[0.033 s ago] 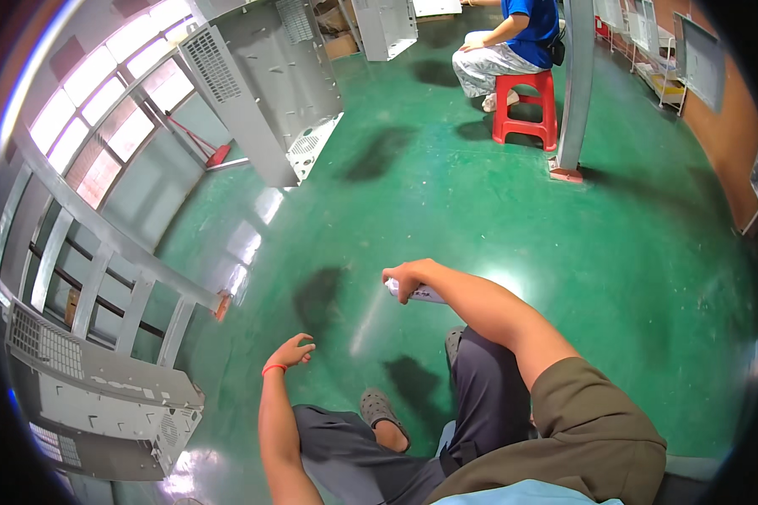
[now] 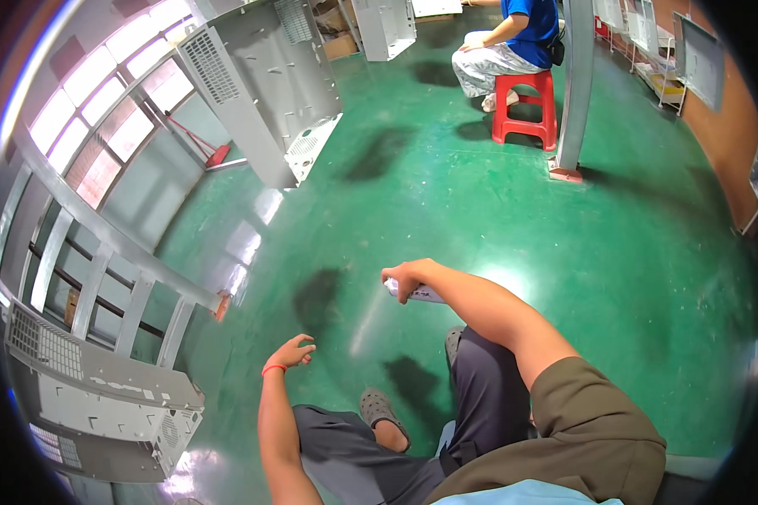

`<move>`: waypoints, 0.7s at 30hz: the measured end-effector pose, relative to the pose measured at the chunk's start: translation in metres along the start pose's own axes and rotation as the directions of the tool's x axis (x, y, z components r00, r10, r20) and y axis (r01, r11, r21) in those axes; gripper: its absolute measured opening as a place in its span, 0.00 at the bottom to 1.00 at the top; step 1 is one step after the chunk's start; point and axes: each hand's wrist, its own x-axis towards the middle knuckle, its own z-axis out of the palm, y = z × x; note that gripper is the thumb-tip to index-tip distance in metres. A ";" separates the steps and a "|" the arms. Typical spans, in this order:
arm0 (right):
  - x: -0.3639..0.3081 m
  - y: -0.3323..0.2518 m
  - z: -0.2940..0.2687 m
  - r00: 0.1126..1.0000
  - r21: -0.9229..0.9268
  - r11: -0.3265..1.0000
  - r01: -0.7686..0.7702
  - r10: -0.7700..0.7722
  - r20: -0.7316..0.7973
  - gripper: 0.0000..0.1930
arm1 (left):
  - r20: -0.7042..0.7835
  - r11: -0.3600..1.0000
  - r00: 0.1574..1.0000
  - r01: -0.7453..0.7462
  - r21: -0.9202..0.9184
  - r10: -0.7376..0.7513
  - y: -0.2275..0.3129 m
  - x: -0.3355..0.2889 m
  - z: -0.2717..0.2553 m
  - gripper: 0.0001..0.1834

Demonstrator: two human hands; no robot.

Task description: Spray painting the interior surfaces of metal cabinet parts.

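My right hand (image 2: 408, 279) is out in front of me above the green floor, its fingers wrapped round a pale lilac cylindrical container (image 2: 428, 294). Part of that container is covered by my fingers and forearm, so its exact kind is hard to tell. My left hand (image 2: 291, 351), with a red band at the wrist, hovers to the left over my knee. Its fingers are loosely bent and apart, and nothing is in them.
Grey perforated metal cabinets stand at the upper left (image 2: 278, 76) and lower left (image 2: 101, 396), near a metal frame (image 2: 109, 227). Ahead, a person in blue (image 2: 526, 34) sits on a red stool (image 2: 526, 114) beside a grey post (image 2: 574, 93). Racks (image 2: 661, 76) line the right wall.
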 end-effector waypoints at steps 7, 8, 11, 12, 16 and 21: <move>0.000 0.009 -0.006 1.000 -0.024 1.000 0.012 -0.012 0.009 0.49 | 0.026 1.000 1.000 0.010 0.016 -0.010 0.015 -0.003 0.002 0.26; -0.001 0.006 -0.007 1.000 -0.023 1.000 0.006 -0.005 0.022 0.50 | 0.026 1.000 1.000 0.011 0.013 -0.012 0.014 -0.005 0.003 0.26; -0.002 0.006 -0.009 0.999 -0.024 1.000 0.009 -0.008 0.031 0.51 | 0.031 1.000 0.999 0.013 0.008 -0.014 0.016 -0.010 0.006 0.26; -0.003 0.006 -0.008 0.999 -0.025 1.000 0.014 -0.013 0.029 0.51 | 0.034 1.000 0.999 0.014 0.007 -0.015 0.017 -0.012 0.007 0.26; -0.002 0.013 -0.008 0.999 -0.029 0.999 0.029 -0.029 0.020 0.51 | 0.032 1.000 0.999 0.007 0.009 -0.007 0.022 -0.014 0.008 0.26; -0.001 0.019 -0.007 0.999 -0.026 0.999 0.038 -0.037 0.021 0.51 | 0.034 1.000 0.999 0.010 0.010 -0.010 0.028 -0.019 0.010 0.26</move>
